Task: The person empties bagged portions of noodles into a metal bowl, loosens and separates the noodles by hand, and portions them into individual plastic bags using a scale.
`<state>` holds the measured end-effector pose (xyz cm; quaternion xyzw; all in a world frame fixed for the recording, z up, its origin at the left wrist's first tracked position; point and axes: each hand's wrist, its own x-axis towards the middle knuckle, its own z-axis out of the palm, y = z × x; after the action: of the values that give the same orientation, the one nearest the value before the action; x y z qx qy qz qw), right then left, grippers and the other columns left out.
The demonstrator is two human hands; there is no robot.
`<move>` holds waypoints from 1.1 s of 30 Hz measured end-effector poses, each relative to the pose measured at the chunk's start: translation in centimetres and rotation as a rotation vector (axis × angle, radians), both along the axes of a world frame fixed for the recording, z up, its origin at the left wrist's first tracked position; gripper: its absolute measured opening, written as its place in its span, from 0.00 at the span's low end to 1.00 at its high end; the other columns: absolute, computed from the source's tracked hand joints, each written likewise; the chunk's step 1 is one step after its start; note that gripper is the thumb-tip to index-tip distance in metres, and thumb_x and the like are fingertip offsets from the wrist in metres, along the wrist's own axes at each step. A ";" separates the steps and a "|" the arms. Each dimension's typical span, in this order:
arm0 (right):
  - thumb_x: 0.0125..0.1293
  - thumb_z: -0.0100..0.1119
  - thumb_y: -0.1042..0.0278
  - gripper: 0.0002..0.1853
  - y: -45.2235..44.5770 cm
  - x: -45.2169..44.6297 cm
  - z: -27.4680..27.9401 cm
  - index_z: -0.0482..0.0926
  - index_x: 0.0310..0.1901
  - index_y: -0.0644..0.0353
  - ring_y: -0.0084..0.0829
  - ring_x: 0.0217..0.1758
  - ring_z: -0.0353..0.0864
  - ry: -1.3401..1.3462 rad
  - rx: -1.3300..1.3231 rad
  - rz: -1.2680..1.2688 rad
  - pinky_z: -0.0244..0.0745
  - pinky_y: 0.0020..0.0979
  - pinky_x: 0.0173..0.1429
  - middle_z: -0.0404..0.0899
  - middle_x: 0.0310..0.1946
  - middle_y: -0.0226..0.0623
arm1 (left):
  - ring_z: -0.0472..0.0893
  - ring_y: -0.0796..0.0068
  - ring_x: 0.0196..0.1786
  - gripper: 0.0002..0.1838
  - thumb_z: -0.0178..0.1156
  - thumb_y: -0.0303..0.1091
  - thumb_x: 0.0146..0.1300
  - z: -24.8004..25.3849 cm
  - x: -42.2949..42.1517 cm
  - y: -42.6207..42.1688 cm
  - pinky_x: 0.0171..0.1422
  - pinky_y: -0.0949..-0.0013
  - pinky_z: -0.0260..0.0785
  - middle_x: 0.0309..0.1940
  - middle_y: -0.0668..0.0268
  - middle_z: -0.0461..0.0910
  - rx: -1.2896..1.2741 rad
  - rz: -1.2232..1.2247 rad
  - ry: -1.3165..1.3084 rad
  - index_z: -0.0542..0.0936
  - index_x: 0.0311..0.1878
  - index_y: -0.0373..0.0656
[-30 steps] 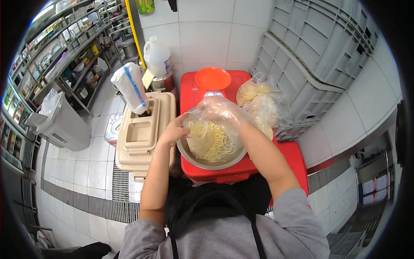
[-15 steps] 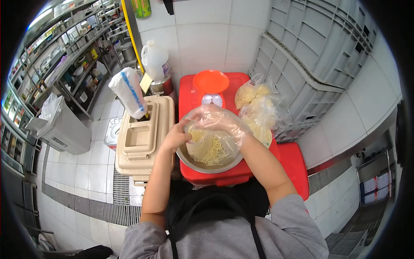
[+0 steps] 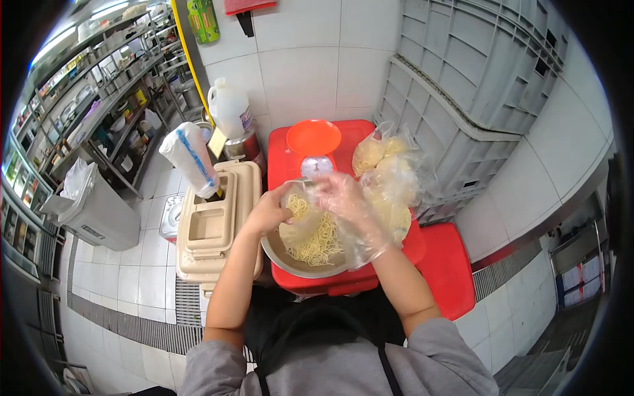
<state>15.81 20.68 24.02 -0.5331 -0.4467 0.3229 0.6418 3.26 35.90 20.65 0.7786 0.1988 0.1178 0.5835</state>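
Observation:
A steel bowl (image 3: 309,269) holds loose yellow noodles (image 3: 320,245). My left hand (image 3: 269,210) is closed on a clear plastic bag (image 3: 288,232), held over the bowl's left side with some noodles inside it. My right hand (image 3: 345,198), in a loose clear plastic glove (image 3: 364,243), is raised over the bowl's right side, close to the bag's mouth. Its fingers are blurred, so whether they grip the bag does not show. Behind the bowl stands a kitchen scale (image 3: 317,166) with an orange pan (image 3: 314,137).
The bowl and scale rest on a red surface (image 3: 280,148). Filled clear bags (image 3: 389,175) lie to the right, before stacked grey crates (image 3: 456,112). At left are a beige lidded container (image 3: 249,198), a plastic-wrapped roll (image 3: 188,158) and a white jug (image 3: 228,109).
My right hand has drawn up and back from over the noodles, uncovering more of them. My left hand keeps its hold on the bag. The whole view has shifted slightly.

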 end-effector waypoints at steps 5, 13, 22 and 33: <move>0.60 0.58 0.66 0.19 1.4 5.1 -1.8 0.75 0.52 0.63 0.28 0.46 0.78 -0.370 -0.095 -0.288 0.72 0.31 0.51 0.78 0.47 0.37 | 0.75 0.80 0.28 0.34 0.51 0.17 0.44 2.2 2.2 3.3 0.31 0.75 0.70 0.34 0.64 0.78 0.121 -0.052 0.014 0.70 0.62 0.38; 0.57 0.58 0.50 0.29 -1.4 0.2 -12.1 0.67 0.54 0.62 0.51 0.56 0.72 -0.889 -0.852 0.306 0.66 0.44 0.58 0.74 0.49 0.56 | 0.79 0.60 0.49 0.33 0.55 0.22 0.45 13.5 13.8 10.4 0.53 0.63 0.72 0.50 0.52 0.77 1.036 0.012 0.092 0.70 0.61 0.39; 0.57 0.58 0.54 0.29 -1.7 0.7 -11.8 0.65 0.56 0.60 0.53 0.52 0.74 -0.847 -0.814 0.289 0.68 0.48 0.53 0.75 0.43 0.60 | 0.74 0.57 0.57 0.43 0.51 0.18 0.45 -0.1 21.7 12.7 0.58 0.62 0.69 0.71 0.60 0.51 1.347 -0.157 0.060 0.52 0.70 0.40; 0.56 0.59 0.52 0.30 -1.4 1.9 -14.4 0.67 0.57 0.60 0.55 0.49 0.74 -0.861 -0.711 0.263 0.68 0.46 0.53 0.74 0.44 0.60 | 0.79 0.54 0.44 0.30 0.53 0.20 0.44 2.0 14.3 4.8 0.43 0.58 0.74 0.67 0.59 0.58 1.132 -0.127 0.026 0.68 0.56 0.44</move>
<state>17.69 19.25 9.60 -0.7397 -0.5943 0.2841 0.1379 17.61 40.73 22.60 0.9817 0.0645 0.1609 0.0786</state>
